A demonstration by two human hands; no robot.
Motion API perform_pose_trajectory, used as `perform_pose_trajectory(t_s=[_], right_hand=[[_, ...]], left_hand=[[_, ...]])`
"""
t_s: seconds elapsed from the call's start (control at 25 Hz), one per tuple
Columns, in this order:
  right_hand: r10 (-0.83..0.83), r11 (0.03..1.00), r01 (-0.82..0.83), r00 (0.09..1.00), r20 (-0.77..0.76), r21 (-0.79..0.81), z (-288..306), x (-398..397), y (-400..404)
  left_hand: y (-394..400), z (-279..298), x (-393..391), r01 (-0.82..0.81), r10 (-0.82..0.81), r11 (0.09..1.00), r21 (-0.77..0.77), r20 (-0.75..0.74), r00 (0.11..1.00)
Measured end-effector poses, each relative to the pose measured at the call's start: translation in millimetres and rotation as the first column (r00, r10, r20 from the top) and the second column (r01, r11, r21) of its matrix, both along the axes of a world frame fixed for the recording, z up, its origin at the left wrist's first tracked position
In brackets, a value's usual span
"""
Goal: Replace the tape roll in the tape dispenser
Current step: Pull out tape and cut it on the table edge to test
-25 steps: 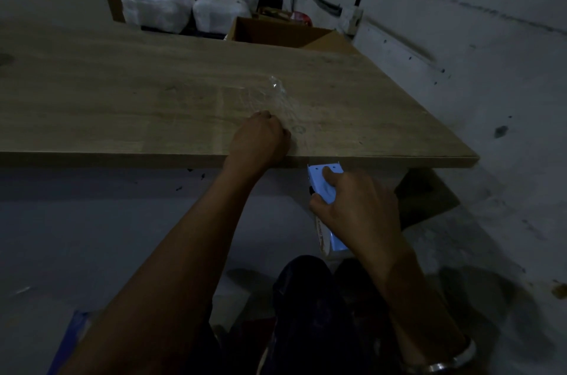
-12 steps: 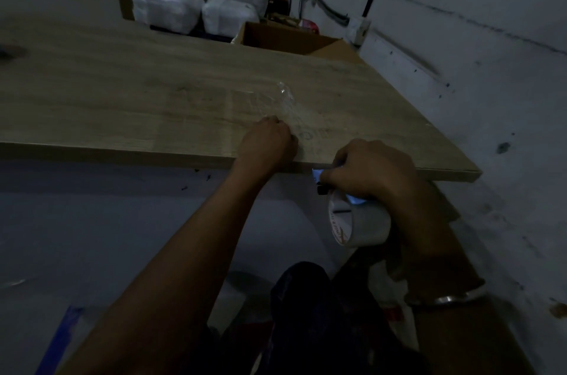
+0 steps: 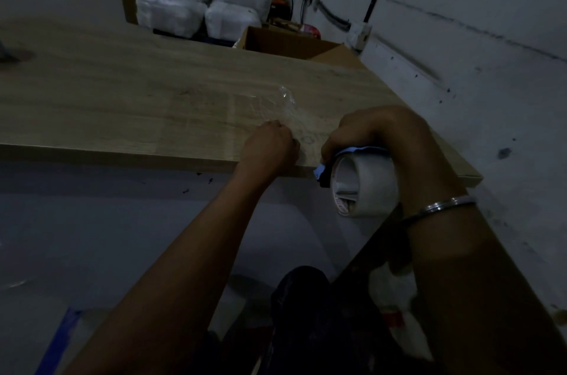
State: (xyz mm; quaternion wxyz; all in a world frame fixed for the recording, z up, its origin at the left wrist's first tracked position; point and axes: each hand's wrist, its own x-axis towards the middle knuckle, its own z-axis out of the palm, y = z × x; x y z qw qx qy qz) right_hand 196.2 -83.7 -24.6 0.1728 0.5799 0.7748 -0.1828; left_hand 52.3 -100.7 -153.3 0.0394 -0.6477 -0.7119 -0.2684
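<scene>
Now we see the right hand (image 3: pixel 377 132) raised to the table's (image 3: pixel 122 104) near edge, where half a second ago it hung just below; its fingers curl over the blue tape dispenser (image 3: pixel 322 170), with the white tape roll (image 3: pixel 368 187) beneath the palm. Beside it, the left hand (image 3: pixel 271 146) remains fisted on the clear tape strip (image 3: pixel 288 104) stuck to the tabletop, though its fingertips are hidden.
</scene>
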Motion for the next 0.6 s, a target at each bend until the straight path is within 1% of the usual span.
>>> perform_pose_trajectory(t_s=[0.24,0.44,0.6], right_hand=[[-0.02,0.996,0.021,1.0,0.013,-0.084,3,-2,10],[-0.02,0.994,0.02,1.0,0.002,-0.104,5,-1,16],[-0.047,0.992,0.045,0.999,-0.011,-0.119,4,-1,21]], left_hand=[[2,-1,0,0.004,-0.003,1.0,-0.006,0.016,1.0],[2,-1,0,0.006,-0.006,1.0,0.013,0.01,1.0],[4,-3,-1,-0.002,0.002,1.0,0.015,0.033,0.999]])
